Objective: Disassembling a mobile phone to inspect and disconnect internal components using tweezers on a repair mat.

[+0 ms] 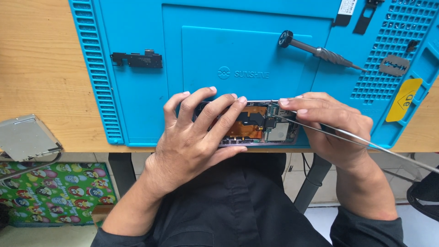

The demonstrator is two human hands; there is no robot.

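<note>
An opened phone (256,124) lies face down at the near edge of a blue work mat (137,105), its orange inner parts showing. My left hand (196,132) rests on the phone's left half, fingers spread over it and holding it down. My right hand (329,126) grips thin metal tweezers (320,130). Their tips reach left into the phone's right part near a small dark component.
On the mat lie a black bracket part (137,59), a metal screwdriver (320,51), a thin metal pry blade (394,65) and a yellow pick (404,98). A grey metal plate (25,137) sits at the wooden table's left edge. Below are my dark clothes and table legs.
</note>
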